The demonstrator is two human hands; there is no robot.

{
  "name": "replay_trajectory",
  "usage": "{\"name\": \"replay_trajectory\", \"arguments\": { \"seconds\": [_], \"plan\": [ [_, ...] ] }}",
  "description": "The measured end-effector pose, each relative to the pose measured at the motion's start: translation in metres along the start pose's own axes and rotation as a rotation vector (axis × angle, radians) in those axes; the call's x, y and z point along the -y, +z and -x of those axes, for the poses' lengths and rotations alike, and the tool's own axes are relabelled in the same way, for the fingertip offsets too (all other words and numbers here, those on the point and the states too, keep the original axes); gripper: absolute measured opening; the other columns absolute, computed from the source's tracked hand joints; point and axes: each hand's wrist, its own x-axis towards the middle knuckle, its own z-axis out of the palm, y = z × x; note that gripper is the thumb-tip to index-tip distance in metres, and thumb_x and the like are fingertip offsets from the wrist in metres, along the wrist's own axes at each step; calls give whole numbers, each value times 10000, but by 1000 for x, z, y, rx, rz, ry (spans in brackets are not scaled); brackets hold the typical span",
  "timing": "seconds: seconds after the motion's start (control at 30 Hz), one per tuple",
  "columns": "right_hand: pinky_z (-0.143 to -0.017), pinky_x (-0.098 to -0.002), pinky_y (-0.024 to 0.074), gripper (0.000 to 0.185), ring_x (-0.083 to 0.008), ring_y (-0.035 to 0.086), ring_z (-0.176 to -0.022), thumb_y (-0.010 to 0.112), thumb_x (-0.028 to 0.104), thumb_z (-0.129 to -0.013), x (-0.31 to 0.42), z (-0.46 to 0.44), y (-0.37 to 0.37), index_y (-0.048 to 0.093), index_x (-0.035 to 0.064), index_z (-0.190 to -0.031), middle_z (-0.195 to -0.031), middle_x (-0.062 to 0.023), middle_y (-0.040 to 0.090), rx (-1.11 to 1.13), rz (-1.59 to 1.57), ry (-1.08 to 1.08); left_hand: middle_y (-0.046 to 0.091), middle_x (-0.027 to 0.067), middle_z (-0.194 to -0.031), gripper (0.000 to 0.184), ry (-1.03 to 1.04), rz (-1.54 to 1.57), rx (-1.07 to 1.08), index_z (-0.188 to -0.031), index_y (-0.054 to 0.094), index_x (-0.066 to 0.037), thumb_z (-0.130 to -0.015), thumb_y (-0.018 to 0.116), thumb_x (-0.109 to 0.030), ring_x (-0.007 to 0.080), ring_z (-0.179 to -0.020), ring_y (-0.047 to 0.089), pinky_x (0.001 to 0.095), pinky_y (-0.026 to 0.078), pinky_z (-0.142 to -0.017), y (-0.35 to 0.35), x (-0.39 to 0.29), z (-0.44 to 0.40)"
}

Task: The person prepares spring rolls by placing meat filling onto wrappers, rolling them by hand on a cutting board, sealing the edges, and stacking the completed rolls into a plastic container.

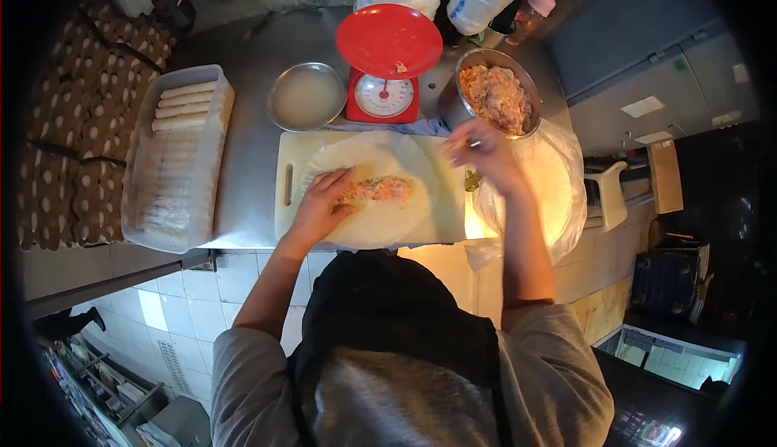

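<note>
A round white wrapper [405, 219] lies on the pale cutting board [450, 204], with a strip of pinkish filling [384, 189] across it. My left hand [324, 200] rests at the strip's left end, fingers apart and touching filling and wrapper. Raised over the board's right edge, near the metal pot, my right hand [479, 152] is blurred, and I cannot make out whether it holds anything. The metal pot [450, 107] contains a heap of minced filling [495, 95]. A stack of round wrappers [550, 192] sits in clear plastic on the right.
Left of the board stands a plastic tub [218, 135] of white rolls [182, 123]. Behind the board are a metal bowl of cloudy liquid [307, 97] and a red scale [384, 95] with a red dish [388, 38]. Egg cartons [81, 139] are stacked at the far left.
</note>
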Motion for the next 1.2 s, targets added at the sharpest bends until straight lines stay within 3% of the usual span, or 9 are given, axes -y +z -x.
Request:
{"name": "replay_trajectory", "arguments": {
  "seconds": [0.23,0.43,0.6,0.67,0.77,0.8,0.97,1.07,1.2],
  "plan": [
    [-667,-353,492,158,-257,635,-728,708,38,-691,-77,7,98,568,21,-761,-759,-120,591,-100,727,-82,600,129,-1231,562,40,146,-94,-1247,597,-98,-711,760,-145,316,-1133,546,392,431,-981,26,-22,-17],
    [-695,-324,503,141,-235,648,-753,726,49,-703,-74,12,68,687,34,-838,-802,-98,625,21,521,10,661,88,-1139,326,-23,161,60,-1100,686,-96,-776,699,-138,289,-1076,600,384,447,-967,49,-26,-29],
    [-706,-249,472,35,-97,599,-761,668,12,-821,-12,14,0,669,46,-829,-847,-19,636,-448,305,-163,650,79,-1161,313,133,-22,-109,-1103,679,-103,-800,681,-182,299,-1121,575,409,430,-988,49,-17,-28],
    [-736,-299,487,37,-185,624,-799,643,-9,-803,21,9,-13,641,24,-786,-854,-81,641,-832,477,-365,648,74,-1149,338,126,-118,-175,-1115,670,-100,-795,686,-207,310,-1125,565,415,430,-986,48,-33,-30],
    [-787,-363,497,35,-300,627,-818,644,-10,-750,-2,-9,-60,638,9,-779,-885,-144,647,-756,1181,-360,633,67,-1139,418,137,-202,-6,-1159,641,-93,-774,703,-245,313,-1119,553,411,442,-966,52,-42,-36],
    [-816,-400,489,70,-360,610,-865,641,5,-721,-16,-12,-67,649,7,-791,-897,-165,647,-770,1214,-543,633,67,-1120,425,146,-206,33,-1151,642,-91,-761,710,-245,301,-1093,561,405,449,-952,55,-39,-40],
    [-846,-376,492,166,-296,635,-896,705,13,-704,-34,18,19,677,22,-868,-967,-145,660,-492,688,-244,620,46,-1003,326,175,-164,11,-1034,653,-117,-728,693,-220,237,-1000,571,392,467,-861,64,-23,-37],
    [-893,-383,474,480,-308,591,-1029,767,45,-672,-66,34,73,639,48,-1135,-1086,-120,638,-68,623,-364,637,47,-926,266,181,-161,-166,-984,673,-122,-731,685,-203,234,-936,592,385,476,-835,54,-27,-28],
    [-911,-396,440,576,-307,556,-1050,804,114,-635,-96,36,102,617,56,-1177,-1102,-108,609,-33,764,-392,668,69,-944,349,120,-170,-1,-1049,687,-113,-705,718,-164,265,-908,617,376,480,-847,45,-14,-25]
  ]
}}
